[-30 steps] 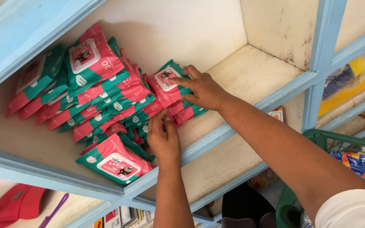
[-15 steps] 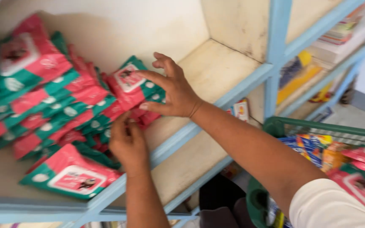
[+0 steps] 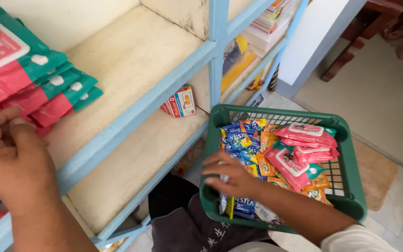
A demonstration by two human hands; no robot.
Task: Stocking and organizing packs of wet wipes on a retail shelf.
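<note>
Left hand (image 3: pixel 12 161) resting at the front edge of the upper shelf (image 3: pixel 131 60), fingers curled loosely together and touching the lowest of the pink-and-green wipe packs (image 3: pixel 29 74) there; whether actually pinching a pack, impossible to tell. Packs lying stacked and overlapping at the left end of that shelf, tilted, label sides up, the rest of the pale board to their right lying bare. Right hand (image 3: pixel 232 177) reaching into the green plastic basket (image 3: pixel 350 196), fingers spread apart and lying on the packets near the basket's near-left corner, not closed on any one of them. Basket sitting on the lap, just beside the lower shelf's (image 3: pixel 136 163) front edge. Inside it, more pink-and-green wipe packs (image 3: pixel 304 149) piling toward the far-right side, blue drink sachets (image 3: pixel 239 137) along the left wall, orange sachets (image 3: pixel 269 163) lying between and under them. A small red-and-white carton (image 3: pixel 180 101) standing at the back of the lower shelf, near the blue upright post (image 3: pixel 218 51). Stacked books or papers (image 3: pixel 271 23) showing in the next bay to the right, beyond the post.
</note>
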